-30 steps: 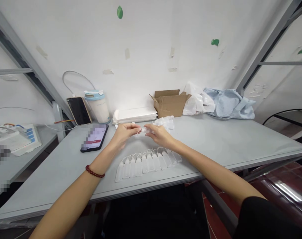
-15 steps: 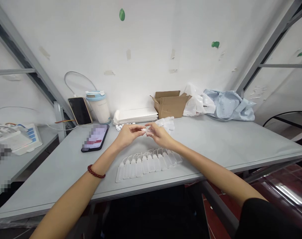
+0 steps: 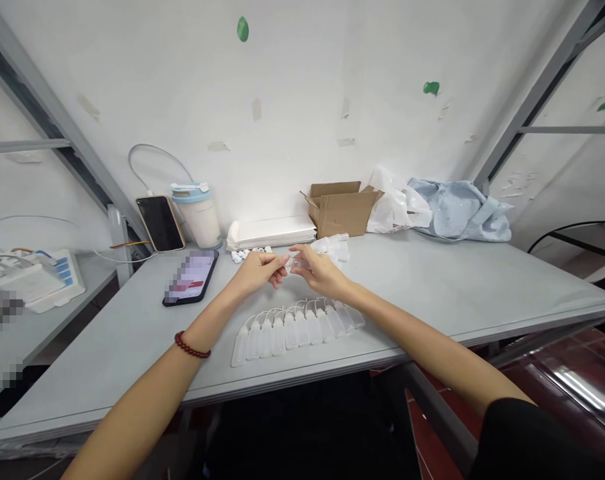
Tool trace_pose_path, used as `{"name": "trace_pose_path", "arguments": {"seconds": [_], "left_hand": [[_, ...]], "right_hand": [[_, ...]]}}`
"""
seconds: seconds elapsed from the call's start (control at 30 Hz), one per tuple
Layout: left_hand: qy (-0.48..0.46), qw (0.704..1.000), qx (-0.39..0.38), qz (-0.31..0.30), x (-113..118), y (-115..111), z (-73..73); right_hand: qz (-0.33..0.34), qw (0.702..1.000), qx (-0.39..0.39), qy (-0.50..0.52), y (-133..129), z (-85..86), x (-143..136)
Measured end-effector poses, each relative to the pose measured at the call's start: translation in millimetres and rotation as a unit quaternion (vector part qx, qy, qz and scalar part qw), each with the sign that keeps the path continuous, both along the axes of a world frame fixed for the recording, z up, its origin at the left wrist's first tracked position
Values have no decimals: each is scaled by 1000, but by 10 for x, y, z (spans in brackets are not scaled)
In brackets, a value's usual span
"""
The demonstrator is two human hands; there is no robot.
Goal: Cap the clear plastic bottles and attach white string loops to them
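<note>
My left hand (image 3: 258,269) pinches the neck end of a small translucent bottle, its thumb and forefinger pressed together. From the other side my right hand (image 3: 318,271) grips the bottle's body between thumb and fingers. Just behind my left hand lie small white caps (image 3: 240,256). A pile of clear bottles (image 3: 336,247) rests behind my right hand. Nearer the table's front edge, several capped bottles (image 3: 291,331) with thin curved tubes lie side by side in a row.
On the grey table (image 3: 432,287) are a phone (image 3: 192,277), a blue-lidded cup (image 3: 200,217), white stacked sheets (image 3: 272,232), an open cardboard box (image 3: 345,212), a white plastic bag (image 3: 397,207) and light blue cloth (image 3: 462,210). Another phone (image 3: 161,223) leans at the back left.
My left hand's lower fingers have curled downward, and its fingertips have shifted slightly. My right hand's fingers have shifted around the small bottle. The row of bottles has not moved.
</note>
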State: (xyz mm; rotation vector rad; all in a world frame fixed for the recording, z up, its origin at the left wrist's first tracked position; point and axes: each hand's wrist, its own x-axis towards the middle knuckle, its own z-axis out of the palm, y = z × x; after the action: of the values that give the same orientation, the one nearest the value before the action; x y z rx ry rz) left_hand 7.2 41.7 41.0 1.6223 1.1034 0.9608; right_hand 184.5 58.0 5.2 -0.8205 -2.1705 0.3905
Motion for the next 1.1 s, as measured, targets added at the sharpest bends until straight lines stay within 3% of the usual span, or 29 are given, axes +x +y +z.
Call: {"name": "trace_pose_path", "arguments": {"seconds": [0.13,0.27,0.37,0.5,0.57,0.63,0.77,0.87,0.93,1.1], "left_hand": [[25,999,-19,-15,-16,-2,3],[69,992,97,-29,-7,-27,-8],[81,984,156,-35,8,-56,-1],[85,981,168,-44,26,-92,33],[75,982,165,-43,38,-101,49],[54,986,154,-37,49,-100,60],[-17,996,92,1,53,-66,57],[-62,998,3,22,30,-33,40],[-74,995,-60,3,10,-22,29],[-74,988,-128,-44,-24,-20,13]], "right_hand": [[5,1000,-1,-5,-10,20,2],[18,998,-50,27,-59,99,13],[39,986,-136,92,-85,158,28],[86,936,-297,167,-79,197,41],[86,925,-325,176,-76,204,38],[58,942,-286,168,-77,203,30],[-43,991,-99,79,-60,173,18],[-70,997,5,29,-24,126,23],[-61,996,54,19,-7,92,26],[-60,992,104,36,-28,45,14]]}}
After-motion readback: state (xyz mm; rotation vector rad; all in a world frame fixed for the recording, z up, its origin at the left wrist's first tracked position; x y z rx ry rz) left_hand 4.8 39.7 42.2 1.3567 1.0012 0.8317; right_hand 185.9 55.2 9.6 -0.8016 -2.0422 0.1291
